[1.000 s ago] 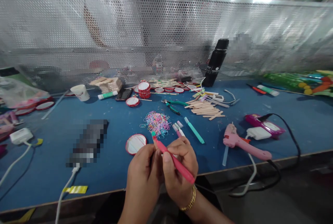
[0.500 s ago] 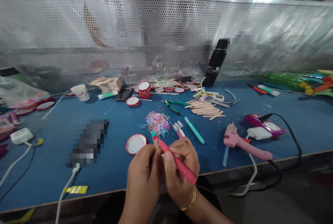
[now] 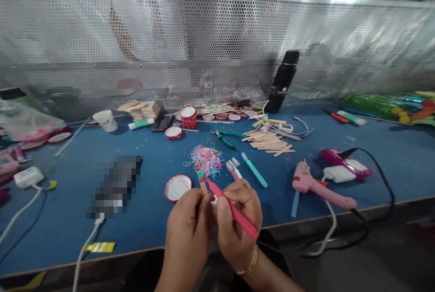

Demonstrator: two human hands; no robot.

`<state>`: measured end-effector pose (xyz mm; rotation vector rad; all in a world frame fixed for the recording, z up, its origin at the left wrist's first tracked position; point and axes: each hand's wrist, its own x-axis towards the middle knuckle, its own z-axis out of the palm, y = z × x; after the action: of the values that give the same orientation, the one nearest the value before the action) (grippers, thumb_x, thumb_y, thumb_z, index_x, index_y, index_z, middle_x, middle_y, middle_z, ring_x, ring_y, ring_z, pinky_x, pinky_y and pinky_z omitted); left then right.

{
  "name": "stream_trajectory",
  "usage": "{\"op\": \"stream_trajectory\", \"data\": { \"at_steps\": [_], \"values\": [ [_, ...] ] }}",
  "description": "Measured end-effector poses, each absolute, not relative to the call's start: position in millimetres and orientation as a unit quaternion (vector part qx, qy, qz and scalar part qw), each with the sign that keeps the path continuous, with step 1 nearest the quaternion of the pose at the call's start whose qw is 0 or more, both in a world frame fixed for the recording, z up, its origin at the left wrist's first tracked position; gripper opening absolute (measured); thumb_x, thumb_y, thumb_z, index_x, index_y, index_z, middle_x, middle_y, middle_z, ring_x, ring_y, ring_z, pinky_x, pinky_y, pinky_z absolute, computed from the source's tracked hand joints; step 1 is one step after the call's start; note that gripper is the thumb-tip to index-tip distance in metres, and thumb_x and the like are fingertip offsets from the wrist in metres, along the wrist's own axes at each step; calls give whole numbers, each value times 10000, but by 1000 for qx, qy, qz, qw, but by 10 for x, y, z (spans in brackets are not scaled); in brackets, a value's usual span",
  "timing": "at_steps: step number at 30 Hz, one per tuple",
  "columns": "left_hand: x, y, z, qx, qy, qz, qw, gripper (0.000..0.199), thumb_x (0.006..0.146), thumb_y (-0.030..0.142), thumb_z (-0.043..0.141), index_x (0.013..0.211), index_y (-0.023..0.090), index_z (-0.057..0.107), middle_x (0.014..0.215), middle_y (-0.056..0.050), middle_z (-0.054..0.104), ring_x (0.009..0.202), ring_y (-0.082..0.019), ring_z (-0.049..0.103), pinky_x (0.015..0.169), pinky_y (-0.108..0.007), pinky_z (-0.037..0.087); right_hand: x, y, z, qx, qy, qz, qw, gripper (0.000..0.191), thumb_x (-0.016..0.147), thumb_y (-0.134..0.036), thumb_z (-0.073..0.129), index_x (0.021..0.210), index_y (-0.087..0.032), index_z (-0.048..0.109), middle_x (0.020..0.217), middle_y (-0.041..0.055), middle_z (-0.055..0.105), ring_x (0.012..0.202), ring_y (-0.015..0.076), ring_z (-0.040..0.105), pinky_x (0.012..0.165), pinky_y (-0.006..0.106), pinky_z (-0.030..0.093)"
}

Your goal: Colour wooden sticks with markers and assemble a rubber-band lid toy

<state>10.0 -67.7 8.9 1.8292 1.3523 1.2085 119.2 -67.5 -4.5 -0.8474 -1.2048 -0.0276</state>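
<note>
My left hand point(image 3: 189, 222) pinches a small wooden stick point(image 3: 203, 185) whose top end is coloured green and red. Between the fingers of my right hand point(image 3: 239, 224) is a red marker point(image 3: 238, 215), slanted with its tip close beside the coloured end of the stick. Just behind the hands lie a round red-rimmed disc point(image 3: 178, 188), a pile of coloured rubber bands point(image 3: 205, 160) and a teal marker point(image 3: 254, 170). Pink and white pens point(image 3: 234, 169) rest next to the bands.
Wooden sticks point(image 3: 268, 141) and green-handled pliers point(image 3: 226, 139) lie farther back. A pink glue gun point(image 3: 321, 187) with cables sits at right, near a black bottle point(image 3: 283, 83). At left are a phone point(image 3: 117, 183) and a paper cup point(image 3: 105, 121).
The red marker's tip has shifted slightly right, off the stick, and more red shows on the stick. My left hand has hardly moved.
</note>
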Motion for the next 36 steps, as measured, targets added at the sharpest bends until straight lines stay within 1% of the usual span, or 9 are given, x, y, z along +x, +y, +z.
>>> {"op": "stream_trajectory", "data": {
  "at_steps": [6, 9, 12, 14, 19, 24, 29, 33, 36],
  "values": [
    [101, -687, 89, 679, 492, 461, 291, 329, 1040, 403, 520, 810, 214, 660, 764, -5, 660, 683, -159, 568, 617, -263, 434, 1192, -689, -66, -386, -576, -1, 720, 146, 926, -91, 563, 966, -227, 532, 786, -67, 620, 693, 114, 636, 963, 411, 465],
    [100, -686, 93, 681, 496, 461, 280, 328, 1041, 390, 520, 796, 214, 648, 754, -1, 657, 673, -156, 560, 609, -260, 426, 1189, -683, -65, -388, -566, 1, 727, 132, 931, -97, 568, 952, -225, 539, 795, -57, 619, 681, 115, 624, 897, 392, 478],
    [96, -685, 93, 687, 501, 453, 270, 362, 1048, 399, 513, 752, 214, 608, 691, 16, 605, 624, -146, 516, 576, -263, 388, 1191, -675, -50, -385, -549, -13, 742, 141, 926, -84, 561, 950, -222, 541, 795, -57, 592, 671, 111, 597, 821, 358, 478],
    [93, -685, 92, 688, 499, 452, 271, 365, 1049, 403, 513, 751, 214, 607, 694, 15, 607, 628, -147, 519, 578, -264, 389, 1193, -676, -45, -382, -552, -17, 741, 144, 923, -82, 558, 956, -221, 538, 793, -62, 584, 670, 106, 594, 835, 357, 478],
    [97, -686, 99, 681, 492, 464, 282, 328, 1040, 394, 520, 803, 212, 657, 763, -6, 666, 678, -158, 568, 615, -261, 436, 1193, -687, -66, -385, -576, -5, 721, 141, 922, -94, 572, 978, -220, 541, 808, -58, 622, 708, 114, 643, 953, 408, 475],
    [96, -679, 118, 684, 503, 451, 274, 349, 1040, 394, 516, 765, 212, 629, 709, 5, 633, 637, -153, 536, 585, -264, 403, 1197, -691, -64, -388, -559, -11, 733, 147, 923, -90, 567, 953, -231, 534, 781, -53, 609, 672, 124, 618, 839, 380, 495],
    [104, -683, 142, 687, 491, 465, 266, 322, 1029, 365, 513, 779, 213, 648, 729, 3, 646, 655, -155, 559, 603, -254, 433, 1201, -699, -52, -393, -578, -11, 715, 148, 924, -99, 560, 976, -236, 541, 785, -51, 623, 685, 138, 644, 929, 441, 496],
    [115, -681, 139, 690, 497, 456, 263, 333, 1036, 365, 514, 762, 213, 625, 699, 17, 619, 627, -144, 535, 580, -252, 402, 1194, -688, -55, -387, -560, -17, 732, 158, 923, -82, 560, 963, -233, 539, 764, -55, 596, 664, 132, 618, 819, 383, 500],
    [116, -671, 132, 692, 505, 449, 256, 364, 1043, 369, 513, 721, 217, 587, 663, 27, 583, 599, -139, 507, 565, -260, 372, 1225, -716, -54, -383, -554, -27, 739, 180, 936, -68, 590, 1019, -227, 580, 819, -42, 632, 693, 130, 622, 811, 369, 509]
  ]
}}
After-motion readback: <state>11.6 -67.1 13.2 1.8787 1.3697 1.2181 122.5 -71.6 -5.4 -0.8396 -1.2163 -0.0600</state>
